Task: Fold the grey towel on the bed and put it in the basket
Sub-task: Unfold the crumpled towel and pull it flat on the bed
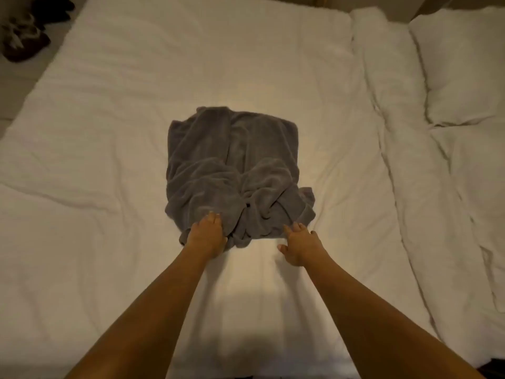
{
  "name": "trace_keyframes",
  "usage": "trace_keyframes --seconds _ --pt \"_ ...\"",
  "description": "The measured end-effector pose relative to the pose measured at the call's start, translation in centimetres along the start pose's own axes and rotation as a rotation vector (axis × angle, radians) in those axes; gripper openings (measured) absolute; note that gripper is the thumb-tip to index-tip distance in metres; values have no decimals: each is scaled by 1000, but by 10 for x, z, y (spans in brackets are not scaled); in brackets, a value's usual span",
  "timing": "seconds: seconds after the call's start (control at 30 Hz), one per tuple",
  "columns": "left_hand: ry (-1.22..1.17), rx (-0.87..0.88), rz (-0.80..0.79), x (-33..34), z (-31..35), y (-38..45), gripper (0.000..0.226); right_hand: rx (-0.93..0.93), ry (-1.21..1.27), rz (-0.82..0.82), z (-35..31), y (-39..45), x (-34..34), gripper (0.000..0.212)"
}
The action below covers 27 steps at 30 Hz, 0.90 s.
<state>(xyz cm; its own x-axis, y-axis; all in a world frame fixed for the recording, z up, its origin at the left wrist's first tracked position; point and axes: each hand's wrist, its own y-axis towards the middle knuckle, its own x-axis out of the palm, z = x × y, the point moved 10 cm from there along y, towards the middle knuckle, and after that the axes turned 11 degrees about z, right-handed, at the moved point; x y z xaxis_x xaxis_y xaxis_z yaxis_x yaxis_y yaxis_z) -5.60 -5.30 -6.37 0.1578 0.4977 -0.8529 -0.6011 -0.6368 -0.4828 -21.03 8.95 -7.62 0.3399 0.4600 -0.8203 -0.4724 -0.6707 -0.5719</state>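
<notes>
The grey towel (pixel 235 170) lies rumpled in a rough heap at the middle of the white bed (pixel 109 160). My left hand (pixel 207 233) rests on the towel's near left corner, fingers curled into the cloth. My right hand (pixel 299 246) is at the near right edge with fingers spread, fingertips touching the cloth but not closed on it. No basket is in view.
White pillows (pixel 461 67) and a bunched white duvet (pixel 426 187) lie along the right side of the bed. Dark shoes (pixel 24 36) sit on the floor at the top left, beyond the bed's edge.
</notes>
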Motion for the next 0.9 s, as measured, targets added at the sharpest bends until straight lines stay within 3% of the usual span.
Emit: trace_keyframes --seconds 0.37,0.53,0.63,0.77,0.9 --pt "143 84 181 85 -26 21 67 -120 -191 97 -12 61 78 68" --pt "234 160 457 76 -29 27 72 -97 -354 92 -4 79 101 71" --pt "308 169 499 77 -31 34 76 -126 -310 222 -11 83 99 60" --pt "322 182 521 77 -25 41 69 -142 -292 433 -15 83 87 29" --pt "283 214 581 72 -22 37 58 -112 -253 550 -8 78 76 23"
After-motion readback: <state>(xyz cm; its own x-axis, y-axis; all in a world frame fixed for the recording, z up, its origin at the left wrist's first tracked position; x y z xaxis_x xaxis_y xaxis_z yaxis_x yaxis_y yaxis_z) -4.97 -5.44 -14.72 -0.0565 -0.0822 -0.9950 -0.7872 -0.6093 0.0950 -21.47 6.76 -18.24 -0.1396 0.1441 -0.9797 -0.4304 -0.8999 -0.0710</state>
